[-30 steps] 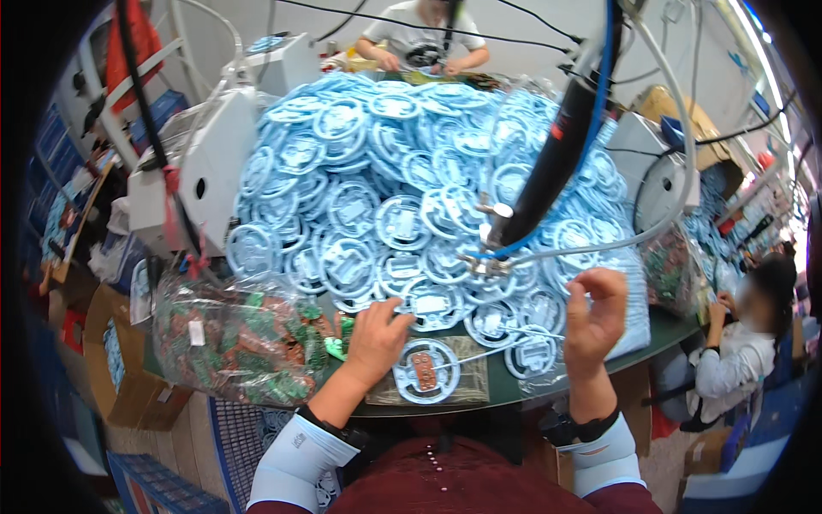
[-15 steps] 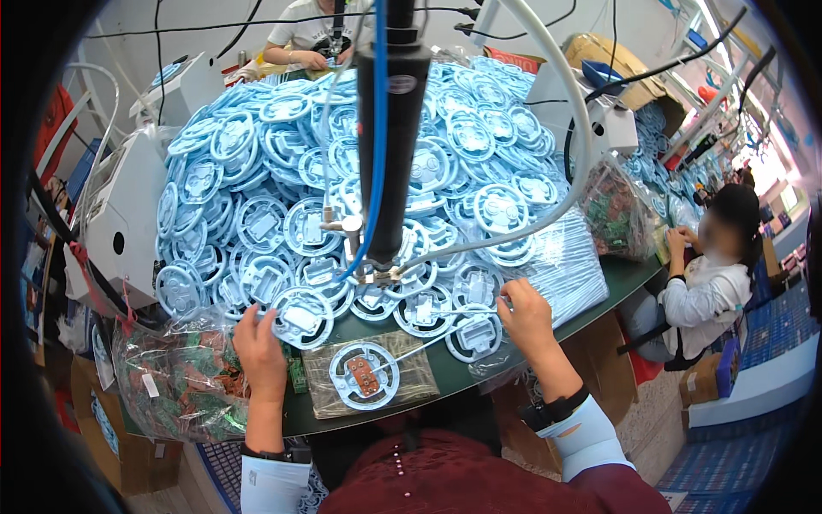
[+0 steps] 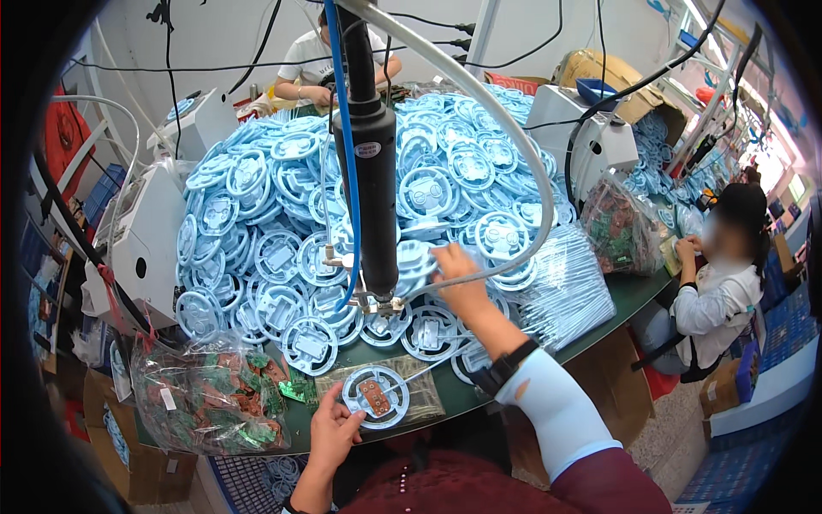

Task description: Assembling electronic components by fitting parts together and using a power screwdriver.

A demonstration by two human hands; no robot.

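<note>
1. My left hand (image 3: 332, 437) is at the near left side of a blue wheel (image 3: 396, 397), thumb and forefinger at its rim. They appear to touch it; whether they pinch it, I cannot tell.

2. The wheel lies flat on a brownish mat (image 3: 425, 399) at the table's near edge, just right of my left hand. It bears a brown board (image 3: 373, 398), whose long axis runs mainly away from me, its far end leaning slightly left.

3. A white stick (image 3: 428, 367) extends from the wheel toward the far right, passing under or behind other wheels near my right forearm.

4. A black powered driver (image 3: 368, 171) hangs almost upright beyond the wheel, its lower end nearly in line with the board. I cannot judge its height above the table.

5. My right hand (image 3: 462, 287) is well apart from my left, on the driver's right, near a grey hose (image 3: 533, 231). Its fingers are blurred; I cannot tell whether they grasp anything.

6. Principal relation: my left hand is nearer the wheel, my right nearer the driver; the board lies between me and the driver's lower end.

7. Surroundings: heaped blue wheels (image 3: 278, 248) beyond; a clear bag of boards (image 3: 205, 398) to the left.
</note>
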